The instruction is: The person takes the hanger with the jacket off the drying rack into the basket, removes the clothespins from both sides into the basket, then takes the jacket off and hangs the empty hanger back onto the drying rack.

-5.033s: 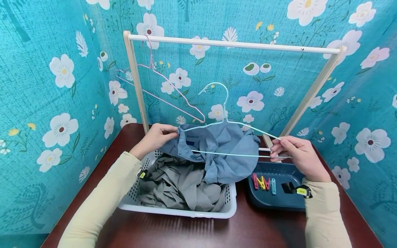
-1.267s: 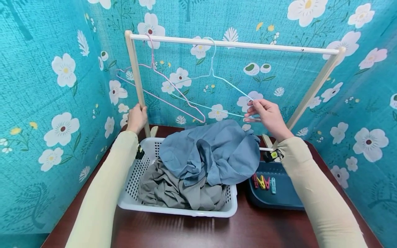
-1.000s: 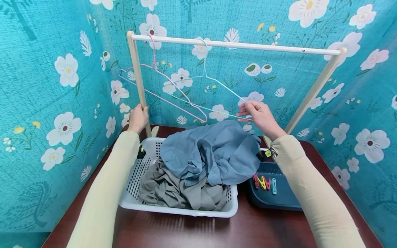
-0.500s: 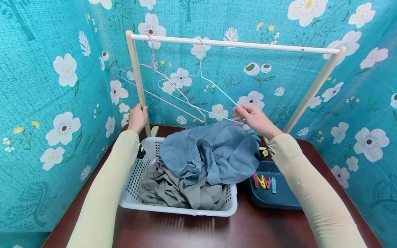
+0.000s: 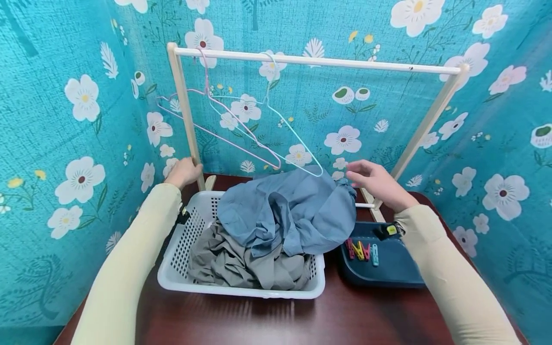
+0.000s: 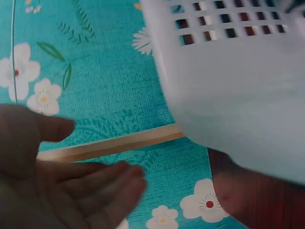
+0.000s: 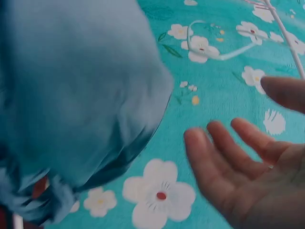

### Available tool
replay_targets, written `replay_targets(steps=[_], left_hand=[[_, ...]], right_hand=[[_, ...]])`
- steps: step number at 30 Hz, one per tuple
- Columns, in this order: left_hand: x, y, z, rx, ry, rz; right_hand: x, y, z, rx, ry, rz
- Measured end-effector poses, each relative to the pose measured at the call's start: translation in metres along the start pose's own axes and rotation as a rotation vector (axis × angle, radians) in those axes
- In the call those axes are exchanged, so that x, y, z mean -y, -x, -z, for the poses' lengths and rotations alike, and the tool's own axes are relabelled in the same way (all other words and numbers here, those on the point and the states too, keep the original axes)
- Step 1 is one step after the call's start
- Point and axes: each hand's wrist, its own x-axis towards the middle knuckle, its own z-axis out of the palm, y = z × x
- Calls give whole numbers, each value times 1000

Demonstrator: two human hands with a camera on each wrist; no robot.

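My left hand (image 5: 183, 172) is beside the left wooden post (image 5: 183, 100) of the rack; in the left wrist view its fingers are extended, with the post passing behind the gap between thumb and fingers. My right hand (image 5: 374, 182) is held in the air with relaxed fingers and holds nothing, right of the light-blue hanger (image 5: 293, 132). That hanger hangs from the white rail (image 5: 345, 62), bare, beside a pink hanger (image 5: 233, 114). Below, a crumpled blue garment (image 5: 319, 211) lies on grey cloth (image 5: 241, 268) in the white basket (image 5: 241, 293). It fills the left side of the right wrist view.
A dark blue tray (image 5: 388, 278) stands on the table (image 5: 267, 321) right of the basket, holding several coloured clothespins (image 5: 358, 250). The right wooden post (image 5: 424, 132) rises behind the tray. A flowered teal cloth (image 5: 310, 28) surrounds the table at the back and sides.
The light-blue hanger was carried from the blue garment up onto the rail, then slid left. My right hand has let it go and moved right. My left hand went from the garment to the post and loosened.
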Motion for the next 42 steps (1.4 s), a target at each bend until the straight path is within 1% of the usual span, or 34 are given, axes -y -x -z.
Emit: replay_targets(steps=[2, 4, 7, 10, 12, 14, 17, 19, 21, 22, 24, 27, 31, 33, 34, 38, 40, 42], left_hand=[[1, 5, 0, 111, -71, 3], [-2, 9, -1, 197, -107, -3], [-12, 15, -5, 276, -136, -54], [-30, 21, -12, 346, -168, -103], [-43, 24, -19, 384, -199, -121], [-52, 25, -26, 417, -207, -135], [-63, 23, -36, 411, -236, -161], [-67, 21, -42, 402, -223, -175], [-70, 19, -48, 389, -213, -189], [-72, 18, -51, 391, -192, -199], [-74, 16, -56, 400, -120, -202], [-77, 13, -65, 393, -39, -205], [-82, 10, -74, 345, 1, -201], [-84, 10, -78, 346, 27, -203], [-84, 10, -79, 354, 37, -208], [-86, 11, -81, 390, 80, -214], [-86, 11, -80, 382, 85, -229], [-86, 11, -79, 356, 106, -244]], right_hand=[[-10, 5, 5, 6, 7, -46], [-21, 9, 8, 15, 31, -115], [-36, 13, 9, 63, 48, -222], [-47, 14, 5, 132, 27, -315], [-52, 12, -1, 186, -9, -347], [-57, 8, -8, 231, -63, -371], [-63, 3, -19, 307, -165, -383], [-66, -1, -25, 338, -244, -385], [-68, -4, -30, 360, -301, -372], [-68, -6, -32, 358, -325, -368], [-68, -10, -37, 342, -359, -358], [-67, -15, -44, 300, -371, -354], [-63, -19, -55, 237, -388, -379], [-61, -22, -60, 203, -371, -384], [-61, -24, -63, 188, -348, -373], [-62, -28, -70, 116, -169, -301], [-62, -30, -72, 71, -76, -258], [-62, -31, -73, 23, -16, -228]])
